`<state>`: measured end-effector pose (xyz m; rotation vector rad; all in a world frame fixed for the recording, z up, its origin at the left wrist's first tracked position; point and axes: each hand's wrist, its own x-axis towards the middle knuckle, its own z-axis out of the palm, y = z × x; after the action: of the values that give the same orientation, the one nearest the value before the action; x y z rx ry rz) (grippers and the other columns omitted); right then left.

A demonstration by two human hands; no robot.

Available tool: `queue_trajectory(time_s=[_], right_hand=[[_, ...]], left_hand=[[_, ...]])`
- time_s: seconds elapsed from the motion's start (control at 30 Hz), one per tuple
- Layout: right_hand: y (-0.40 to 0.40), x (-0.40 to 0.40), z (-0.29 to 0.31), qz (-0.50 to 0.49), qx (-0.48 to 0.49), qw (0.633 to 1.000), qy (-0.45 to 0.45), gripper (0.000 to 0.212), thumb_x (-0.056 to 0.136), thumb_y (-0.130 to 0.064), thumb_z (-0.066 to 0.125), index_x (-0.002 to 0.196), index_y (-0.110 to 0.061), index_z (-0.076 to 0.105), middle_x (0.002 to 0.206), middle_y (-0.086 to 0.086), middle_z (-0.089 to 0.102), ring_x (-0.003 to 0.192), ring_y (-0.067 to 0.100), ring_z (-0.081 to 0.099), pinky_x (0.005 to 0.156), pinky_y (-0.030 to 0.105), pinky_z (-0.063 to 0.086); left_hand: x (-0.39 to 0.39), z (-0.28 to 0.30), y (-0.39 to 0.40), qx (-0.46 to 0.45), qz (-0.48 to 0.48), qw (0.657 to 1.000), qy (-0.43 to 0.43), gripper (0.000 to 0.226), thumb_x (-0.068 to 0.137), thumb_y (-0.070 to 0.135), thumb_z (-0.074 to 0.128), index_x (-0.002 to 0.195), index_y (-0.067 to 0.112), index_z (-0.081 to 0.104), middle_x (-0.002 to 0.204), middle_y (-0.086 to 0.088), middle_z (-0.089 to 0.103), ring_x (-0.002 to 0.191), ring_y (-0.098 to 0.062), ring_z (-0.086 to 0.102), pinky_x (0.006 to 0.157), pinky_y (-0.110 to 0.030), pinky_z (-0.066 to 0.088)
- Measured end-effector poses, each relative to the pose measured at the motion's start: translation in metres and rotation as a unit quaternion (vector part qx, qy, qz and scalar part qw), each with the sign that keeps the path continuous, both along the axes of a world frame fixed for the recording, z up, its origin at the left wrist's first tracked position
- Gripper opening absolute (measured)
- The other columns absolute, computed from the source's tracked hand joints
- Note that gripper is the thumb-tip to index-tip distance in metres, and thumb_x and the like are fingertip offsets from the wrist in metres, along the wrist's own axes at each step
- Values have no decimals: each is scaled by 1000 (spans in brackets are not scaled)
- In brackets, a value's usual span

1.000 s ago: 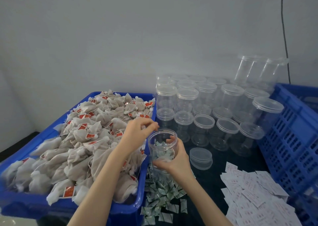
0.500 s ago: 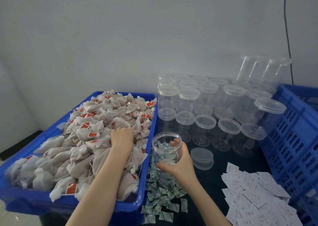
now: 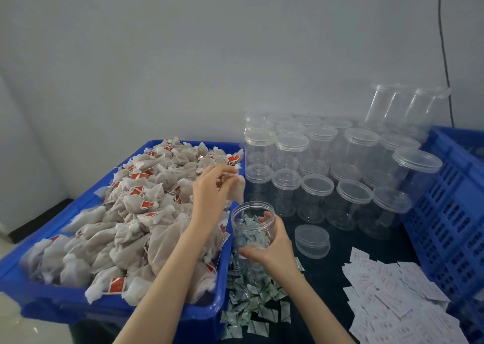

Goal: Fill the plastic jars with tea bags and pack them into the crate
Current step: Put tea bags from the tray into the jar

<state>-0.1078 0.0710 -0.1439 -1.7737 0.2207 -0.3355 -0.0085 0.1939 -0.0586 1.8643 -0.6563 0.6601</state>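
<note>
Left hand point(image 3: 209, 189), moments ago in the blue tub's pile, now pinches a beige mesh tea bag point(image 3: 237, 190) above the open clear plastic jar point(image 3: 252, 228) gripped by the right hand point(image 3: 272, 247), ready to drop.

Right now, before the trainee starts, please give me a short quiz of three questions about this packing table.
1. True or false: the open jar in the right hand stands inside the blue crate.
2. What does the left hand hold? A) a loose lid B) a tea bag C) a paper label
3. Fill in: the loose lid lies on the table to the ___ of the open jar.

Key:
1. False: it is held above the table, beside the blue bin of tea bags.
2. B: it pinches a tea bag above the jar's mouth.
3. right
</note>
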Motion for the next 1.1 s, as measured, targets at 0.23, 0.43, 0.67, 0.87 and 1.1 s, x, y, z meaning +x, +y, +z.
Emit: queue_trajectory(time_s=[0.23,0.43,0.67,0.87,1.1], right_hand=[[2,0,-2,-5,3,1000,-3,79,57,-21,93,114,-46,44,117,-18,60,106,-8,56,76,6,45],[2,2,0,-31,14,999,-20,87,43,-37,86,119,-44,43,118,-15,59,105,-5,58,76,11,47],[1,1,-4,-32,13,999,-21,84,47,-28,89,116,-43,44,114,-16,57,99,-15,55,74,3,44],[-4,0,-11,-36,27,999,-19,93,51,-20,94,129,-31,45,118,-12,60,105,0,60,83,14,47],[-4,-1,-13,-31,25,999,-17,96,51,-18,94,132,-27,44,119,-8,61,108,6,60,89,20,50]], left_hand=[[-4,-2,-2,-16,-143,983,110,29,84,10,68,88,37,62,89,17,66,86,2,61,74,-11,49],[-5,-5,-2,113,-205,961,149,29,84,14,70,95,39,61,93,22,66,89,6,61,76,-9,48],[0,-6,10,165,-206,949,173,28,88,15,64,97,42,62,91,31,67,94,13,59,81,-5,45],[26,-29,31,487,143,852,129,29,94,10,48,117,24,61,110,0,65,97,-19,62,80,-33,51],[30,-37,22,603,91,776,161,21,96,24,51,113,14,60,114,-1,60,96,-21,62,73,-31,48]])
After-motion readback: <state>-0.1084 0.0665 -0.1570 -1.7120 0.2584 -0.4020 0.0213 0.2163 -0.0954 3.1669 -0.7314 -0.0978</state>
